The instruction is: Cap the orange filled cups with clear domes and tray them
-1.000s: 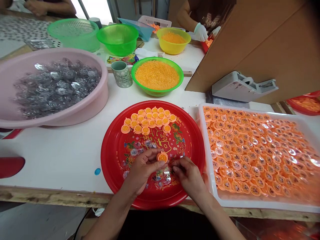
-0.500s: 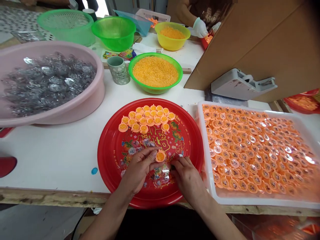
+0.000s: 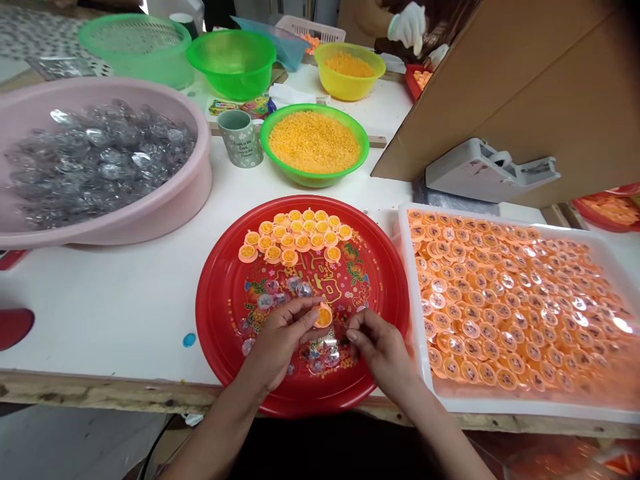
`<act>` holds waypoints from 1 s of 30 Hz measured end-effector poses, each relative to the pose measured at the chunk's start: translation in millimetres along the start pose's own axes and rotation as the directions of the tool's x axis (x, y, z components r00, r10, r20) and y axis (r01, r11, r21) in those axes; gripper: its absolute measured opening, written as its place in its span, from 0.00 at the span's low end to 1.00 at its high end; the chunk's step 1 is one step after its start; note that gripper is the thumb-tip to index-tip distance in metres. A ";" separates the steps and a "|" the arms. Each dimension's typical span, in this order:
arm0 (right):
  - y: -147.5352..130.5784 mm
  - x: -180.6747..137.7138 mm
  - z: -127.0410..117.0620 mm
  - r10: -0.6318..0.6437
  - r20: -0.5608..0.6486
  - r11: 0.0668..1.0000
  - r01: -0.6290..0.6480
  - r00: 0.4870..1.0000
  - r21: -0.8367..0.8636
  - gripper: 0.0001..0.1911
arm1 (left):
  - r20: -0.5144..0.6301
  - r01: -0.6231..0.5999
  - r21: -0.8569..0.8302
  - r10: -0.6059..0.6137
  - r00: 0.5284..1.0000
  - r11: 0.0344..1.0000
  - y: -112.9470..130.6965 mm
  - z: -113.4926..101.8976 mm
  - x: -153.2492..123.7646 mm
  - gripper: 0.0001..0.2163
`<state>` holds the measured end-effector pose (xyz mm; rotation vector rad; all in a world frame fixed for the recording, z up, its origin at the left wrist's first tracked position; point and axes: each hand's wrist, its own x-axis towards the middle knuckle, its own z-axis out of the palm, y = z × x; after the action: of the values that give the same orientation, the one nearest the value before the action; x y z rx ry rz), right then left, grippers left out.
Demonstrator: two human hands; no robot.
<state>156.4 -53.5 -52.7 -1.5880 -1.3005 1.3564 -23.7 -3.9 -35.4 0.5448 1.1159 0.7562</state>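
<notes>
My left hand (image 3: 286,333) pinches a small orange plastic cup (image 3: 323,315) with yellow beads inside, tipped so that its round face points up. To its right, my right hand (image 3: 379,343) has thumb and fingers pinched together low over the tray; what they hold, if anything, is too small to make out. Both hands are above a round red tray (image 3: 213,320) with a printed pattern. Several bead-filled orange cups (image 3: 289,241) sit in rows at the tray's far side. Clear plastic covers (image 3: 265,301) and loose yellow beads are scattered around my hands.
At left is a pink tub (image 3: 200,167) of clear covers. A white tray (image 3: 415,300) of orange cups is at right. Behind stand a mug (image 3: 241,140), a green bowl (image 3: 365,150) of beads, a tape dispenser (image 3: 470,170) and cardboard (image 3: 540,87). A co-worker's gloved hand (image 3: 407,27) shows beyond.
My right hand has moved slightly to the right, away from the cup. My left hand still holds the cup. The co-worker's gloved hand has risen. The view has shifted a little.
</notes>
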 end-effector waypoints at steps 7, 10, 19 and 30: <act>-6.5 2.6 -3.5 0.202 0.003 0.877 -0.183 0.979 0.445 0.14 | 0.076 0.042 -0.034 -0.039 0.996 0.999 0.4 7.4 -1.0 0.12; -6.1 1.4 -5.9 0.202 -0.019 0.881 -0.174 0.979 0.439 0.14 | 0.095 0.043 -0.022 -0.041 0.995 0.999 0.0 9.3 -1.8 0.11; -20.4 4.4 -18.0 0.103 0.055 0.958 -0.114 0.993 0.264 0.11 | 0.051 -0.019 0.085 0.015 0.999 0.996 2.5 11.8 -1.4 0.10; -18.3 -0.4 -1.8 -0.208 -0.186 0.970 0.177 0.960 -0.169 0.05 | 0.134 -0.022 0.172 -0.001 0.991 0.985 -9.0 23.4 -8.8 0.13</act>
<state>153.4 -48.6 -35.2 -1.6045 -1.4172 0.9706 -1.6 -16.9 -28.3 0.7381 1.0603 0.6251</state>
